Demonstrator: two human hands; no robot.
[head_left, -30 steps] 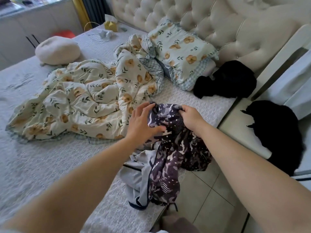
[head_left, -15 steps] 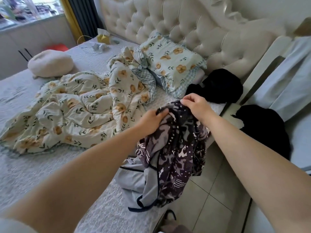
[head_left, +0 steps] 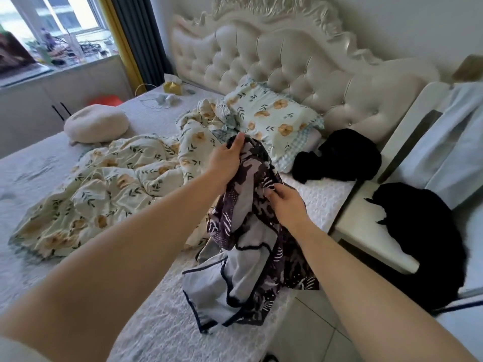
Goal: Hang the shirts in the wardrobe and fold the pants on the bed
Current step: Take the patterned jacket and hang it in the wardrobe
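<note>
At the near edge of the bed (head_left: pixel 156 322), we hold the garment (head_left: pixel 251 178), dark purple with white print, up in both hands.

- Left hand (head_left: pixel 226 158): grips the top end, with fingers and thumb curled round a bunched fold.
- Right hand (head_left: pixel 287 207): lower down on the garment's right side, with fingers curled into the cloth and pinching it.
- Long axis: runs from the left hand, close to the pillow (head_left: pixel 271 118), down and toward us. The upper end is raised. The lower end lies crumpled on the mattress at the bed's edge.
- We cannot tell whether it is a shirt or pants.
- Grey cloth (head_left: pixel 209 280) with dark piping lies against the lower end, touching it.
- Quilt (head_left: pixel 104 184): rumpled, left of the garment.
- Black clothes (head_left: pixel 339 155): beside the pillow, apart from the garment.
</note>
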